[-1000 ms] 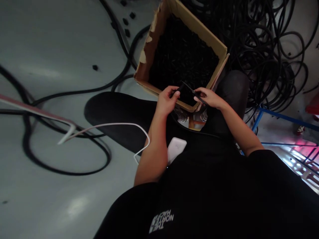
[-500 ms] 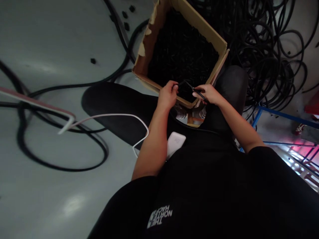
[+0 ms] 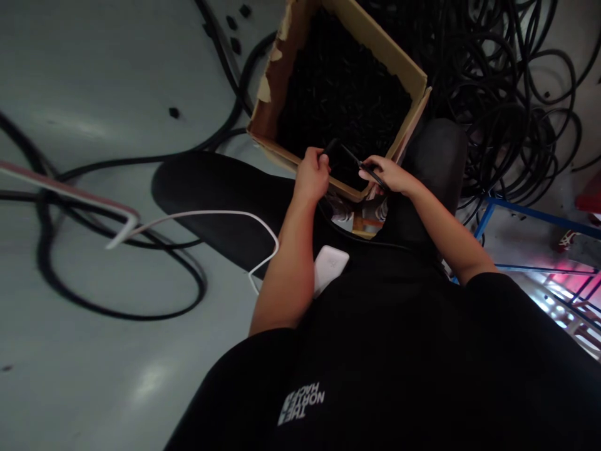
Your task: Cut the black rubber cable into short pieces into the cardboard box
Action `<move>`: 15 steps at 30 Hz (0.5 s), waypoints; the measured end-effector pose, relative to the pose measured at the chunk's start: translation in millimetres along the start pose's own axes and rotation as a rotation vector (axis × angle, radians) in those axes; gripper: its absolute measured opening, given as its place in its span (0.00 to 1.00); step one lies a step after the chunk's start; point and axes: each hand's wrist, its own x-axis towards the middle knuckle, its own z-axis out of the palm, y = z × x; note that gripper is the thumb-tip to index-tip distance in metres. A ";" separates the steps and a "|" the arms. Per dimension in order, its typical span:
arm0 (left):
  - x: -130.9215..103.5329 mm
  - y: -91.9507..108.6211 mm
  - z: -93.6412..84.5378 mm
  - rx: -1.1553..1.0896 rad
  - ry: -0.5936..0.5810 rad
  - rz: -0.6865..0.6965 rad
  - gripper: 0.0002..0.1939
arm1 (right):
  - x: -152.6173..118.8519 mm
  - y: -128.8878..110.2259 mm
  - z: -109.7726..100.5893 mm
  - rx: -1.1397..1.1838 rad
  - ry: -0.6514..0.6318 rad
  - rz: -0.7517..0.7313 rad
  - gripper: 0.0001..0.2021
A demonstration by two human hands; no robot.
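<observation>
A cardboard box (image 3: pixel 406 53) filled with small black pieces (image 3: pixel 342 88) stands between the knees. Over its near edge my left hand (image 3: pixel 313 174) is closed on a black hose (image 3: pixel 332 145), whose end sticks up past the fingers. My right hand (image 3: pixel 385 174), at the box's near right corner, is closed round the dark handles of scissors (image 3: pixel 370 170). Their blades point up and left toward the hose end. Whether the blades touch the hose is too dark to tell.
Coiled black hose (image 3: pixel 498 94) is heaped at the upper right. More hose (image 3: pixel 126 161) loops over the floor at left, near a white cable (image 3: pixel 206 213). A white power bank (image 3: pixel 330 263) rests on the lap. A blue metal frame (image 3: pixel 539 216) stands at right.
My left hand has shifted slightly up and left, and the hose end now stands higher above it. My right hand has moved slightly left with the scissors.
</observation>
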 end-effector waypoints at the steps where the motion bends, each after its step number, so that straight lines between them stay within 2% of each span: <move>1: 0.6 -0.1 0.0 0.001 0.008 -0.010 0.19 | 0.7 0.3 0.4 0.011 0.012 0.002 0.29; 7: -3.7 12.8 1.4 -0.077 0.017 0.050 0.19 | -4.0 -7.3 2.6 -0.021 0.049 -0.001 0.24; 12: -3.6 16.3 2.8 -0.125 -0.062 0.122 0.29 | -8.9 -14.9 3.7 0.006 0.020 -0.031 0.21; 15: -3.7 20.9 3.2 -0.114 -0.143 0.153 0.33 | -7.1 -13.8 1.5 0.009 0.022 -0.049 0.24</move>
